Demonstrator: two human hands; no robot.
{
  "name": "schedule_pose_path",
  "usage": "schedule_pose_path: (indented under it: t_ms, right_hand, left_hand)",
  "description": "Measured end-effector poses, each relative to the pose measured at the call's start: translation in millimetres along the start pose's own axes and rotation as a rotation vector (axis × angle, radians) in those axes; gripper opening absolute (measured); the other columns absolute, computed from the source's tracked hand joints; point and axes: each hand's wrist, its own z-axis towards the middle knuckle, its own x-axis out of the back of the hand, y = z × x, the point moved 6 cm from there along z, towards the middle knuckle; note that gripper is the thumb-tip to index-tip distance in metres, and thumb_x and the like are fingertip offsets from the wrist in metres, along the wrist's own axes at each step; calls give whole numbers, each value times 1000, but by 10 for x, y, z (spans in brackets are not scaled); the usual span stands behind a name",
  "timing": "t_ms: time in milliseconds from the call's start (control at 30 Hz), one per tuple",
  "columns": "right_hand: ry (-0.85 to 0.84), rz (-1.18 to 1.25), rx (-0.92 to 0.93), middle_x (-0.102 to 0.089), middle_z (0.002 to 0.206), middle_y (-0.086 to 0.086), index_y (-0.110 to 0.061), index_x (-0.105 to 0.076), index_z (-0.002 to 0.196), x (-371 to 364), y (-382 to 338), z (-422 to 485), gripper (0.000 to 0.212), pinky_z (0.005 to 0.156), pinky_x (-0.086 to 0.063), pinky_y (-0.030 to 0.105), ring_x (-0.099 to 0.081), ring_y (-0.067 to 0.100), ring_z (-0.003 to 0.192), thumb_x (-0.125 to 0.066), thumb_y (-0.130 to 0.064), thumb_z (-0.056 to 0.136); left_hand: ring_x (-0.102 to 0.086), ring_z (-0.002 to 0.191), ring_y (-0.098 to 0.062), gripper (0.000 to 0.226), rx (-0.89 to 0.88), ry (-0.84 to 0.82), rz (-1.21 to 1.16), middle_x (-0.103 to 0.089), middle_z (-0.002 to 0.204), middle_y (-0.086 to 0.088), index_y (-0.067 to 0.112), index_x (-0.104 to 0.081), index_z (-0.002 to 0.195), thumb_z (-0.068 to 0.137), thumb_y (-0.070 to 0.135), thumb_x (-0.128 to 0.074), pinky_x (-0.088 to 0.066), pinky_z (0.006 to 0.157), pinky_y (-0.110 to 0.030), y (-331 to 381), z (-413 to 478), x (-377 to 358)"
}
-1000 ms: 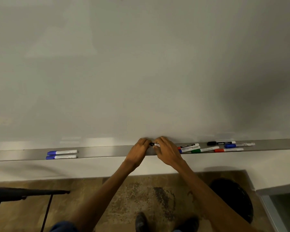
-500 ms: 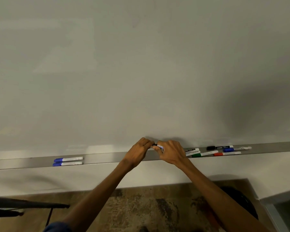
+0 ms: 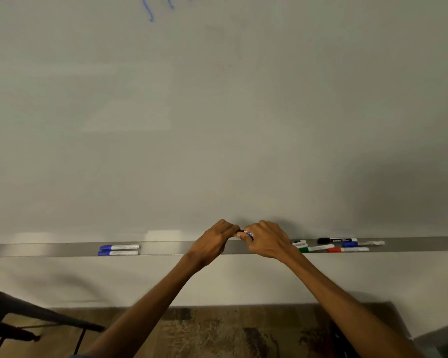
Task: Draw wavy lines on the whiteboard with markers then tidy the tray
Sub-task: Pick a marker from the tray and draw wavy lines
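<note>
Lifted just off the tray (image 3: 62, 249), the marker (image 3: 246, 232) sits between both hands, left hand (image 3: 215, 241) pinching its dark end and right hand (image 3: 267, 240) curled round the barrel, seemingly to work the cap, though fingers hide the join.

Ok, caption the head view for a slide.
The left hand and right hand hold one marker between them above the tray, spare markers lying along it.

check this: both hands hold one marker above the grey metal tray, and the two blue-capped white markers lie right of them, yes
No: in the head view the two blue-capped white markers lie left of the left hand and right hand, which hold one marker.
</note>
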Motion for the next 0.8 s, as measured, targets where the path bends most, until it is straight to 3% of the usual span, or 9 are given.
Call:
schedule_pose_path:
  t_ms: [267, 400, 500, 600, 700, 800]
  right_hand:
    - [-112, 109, -39, -47, 63, 1, -15, -47, 67, 202, -207, -314, 49, 59, -39, 32, -51, 22, 63, -39, -53, 98]
    - [-141, 149, -149, -52, 69, 7, -27, -49, 58, 357, 121, -527, 48, 66, -43, 34, -57, 30, 72, -40, -56, 94]
    - [-7, 218, -345, -53, 61, 2, -19, -47, 59, 606, 733, -800, 65, 59, -39, 31, -57, 25, 65, -27, -75, 86]
    - [215, 318, -328, -59, 62, -1, -18, -54, 65, 915, 709, -779, 80, 58, -42, 30, -56, 20, 61, -15, -87, 77]
    - [364, 460, -255, -67, 76, -3, -21, -63, 82, 1225, 239, -586, 59, 67, -49, 34, -63, 19, 72, -31, -70, 89]
    - [439, 598, -193, -62, 75, -6, -26, -53, 102, 1503, -221, -408, 31, 66, -45, 32, -57, 15, 68, -39, -53, 97]
  left_hand:
    - [-46, 93, -15, 44, -20, 9, 36, -62, 108, -2, 13, -59, 115, 84, -12, -40, -45, 72, -27, 338, -125, 197]
    - [-50, 103, -18, 47, 49, 118, 60, -64, 110, -9, 8, -64, 113, 78, -12, -42, -41, 89, -22, 160, -332, 588]
    - [-54, 100, -22, 32, 224, 238, 186, -66, 108, -12, 6, -64, 115, 90, -2, -46, -50, 86, -33, -284, -648, 1153]
    - [-53, 104, -19, 30, 327, 310, 207, -62, 116, -5, 12, -58, 126, 97, 5, -53, -49, 84, -30, -350, -658, 1408]
    - [-56, 102, -19, 26, 317, 425, 194, -64, 113, -4, 13, -59, 124, 99, 18, -54, -48, 79, -28, -45, -374, 1509]
    - [-59, 100, -16, 23, 331, 580, 156, -66, 109, 1, 15, -62, 117, 100, 26, -52, -52, 77, -30, 223, -128, 1723]
